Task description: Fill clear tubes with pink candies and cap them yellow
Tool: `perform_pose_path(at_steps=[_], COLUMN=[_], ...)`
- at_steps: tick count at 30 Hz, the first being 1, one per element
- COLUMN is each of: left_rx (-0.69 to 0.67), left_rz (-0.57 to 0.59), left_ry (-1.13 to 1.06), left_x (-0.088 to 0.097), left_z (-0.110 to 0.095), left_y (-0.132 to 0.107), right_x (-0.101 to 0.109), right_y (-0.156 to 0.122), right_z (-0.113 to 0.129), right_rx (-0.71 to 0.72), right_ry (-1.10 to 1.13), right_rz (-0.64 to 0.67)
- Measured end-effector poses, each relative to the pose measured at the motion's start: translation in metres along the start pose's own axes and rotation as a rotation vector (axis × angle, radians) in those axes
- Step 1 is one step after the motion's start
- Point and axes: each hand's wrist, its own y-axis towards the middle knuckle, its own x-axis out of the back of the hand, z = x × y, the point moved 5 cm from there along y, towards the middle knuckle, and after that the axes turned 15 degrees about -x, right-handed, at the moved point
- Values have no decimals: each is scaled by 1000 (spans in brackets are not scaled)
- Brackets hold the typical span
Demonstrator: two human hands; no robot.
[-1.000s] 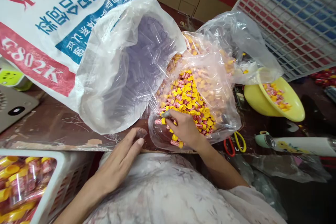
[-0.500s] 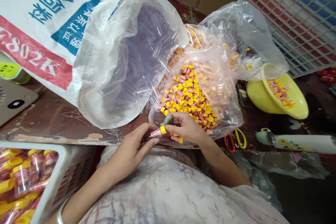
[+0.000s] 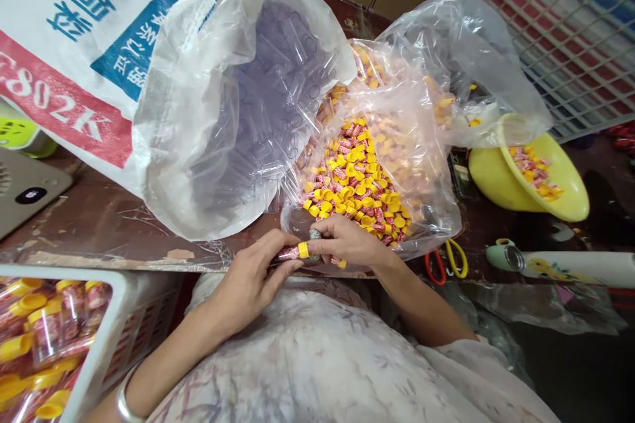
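Between the thumb and fingers of my left hand (image 3: 265, 264) lies a small clear tube (image 3: 288, 253) with a red-and-white patterned insert. Its yellow cap (image 3: 303, 250) points right. My right hand (image 3: 350, 242) is closed, with its thumb pressed at the cap's end. Grey speckled wrapping (image 3: 315, 238) shows around a curled finger of that hand. Partly hidden below it is another yellow cap (image 3: 342, 264). Just beyond my hands, a clear plastic bag (image 3: 421, 172) lies open, full of yellow caps with red-and-white inserts (image 3: 354, 175).
A white woven sack (image 3: 169, 145) holds many clear tubes (image 3: 268, 106). At lower left, a white basket (image 3: 116, 284) contains capped tubes (image 3: 47, 330). To the right are scissors (image 3: 456, 259), a yellow bowl (image 3: 570, 192) and a floral cylinder (image 3: 570, 268). A wire rack (image 3: 560, 46) stands behind.
The capped tube has shifted slightly left and deeper into my left hand. My right thumb has moved from the cap's side to its end. The view has shifted slightly.
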Motion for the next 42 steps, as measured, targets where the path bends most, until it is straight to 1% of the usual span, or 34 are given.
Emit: perform_pose_path(at_steps=[3, 6, 8, 10, 11, 12, 14, 16, 18, 20, 23, 26, 27, 29, 32, 34, 36, 39, 42], left_rx=[7, 16, 16, 31, 52, 84, 154, 175, 129, 40, -88, -168, -190, -241, -270, -195, -73, 51, 123], left_rz=[-14, -27, 3, 45, 55, 54, 38, 54, 104, 164, 236, 257, 241, 170, 10, -81, -131, -139, -115], left_ry=[-9, 4, 38, 120, 184, 264, 460, 670, 838, 921, 925, 898, 894, 879, 744, 591, 446, 283, 189], left_x=[0, 1, 3, 9, 15, 22, 39, 51, 53, 46, 30, 20, 20, 24, 37, 44, 46, 39, 28], left_z=[2, 2, 2, 4, 7, 11, 19, 24, 26, 26, 26, 30, 32, 32, 28, 27, 26, 24, 24], left_y=[0, 1, 1, 1, 1, 1, 3, 10, 24, 43, 69, 80, 80, 75, 56, 40, 24, 7, -2], right_x=[-2, -4, -3, 3, 9, 18, 39, 56, 61, 58, 46, 35, 33, 30, 26, 24, 22, 20, 18], right_y=[5, 7, 4, -3, -7, -12, -23, -33, -37, -36, -30, -23, -21, -19, -17, -16, -16, -15, -16], right_z=[0, 4, 8, 11, 13, 14, 15, 12, 11, 12, 15, 15, 15, 15, 15, 15, 14, 11, 9], right_rx=[-11, 19, 22, 33, 49, 71, 115, 138, 160, 185, 185, 144, 131, 99, 42, 5, -32, -42, 56], right_ry=[-13, 11, -3, -50, -78, -106, -159, -248, -392, -563, -766, -914, -952, -1004, -1043, -1063, -1078, -1066, -964], right_rz=[-8, -37, -56, -103, -158, -246, -495, -734, -880, -953, -975, -953, -948, -958, -966, -952, -945, -928, -867])
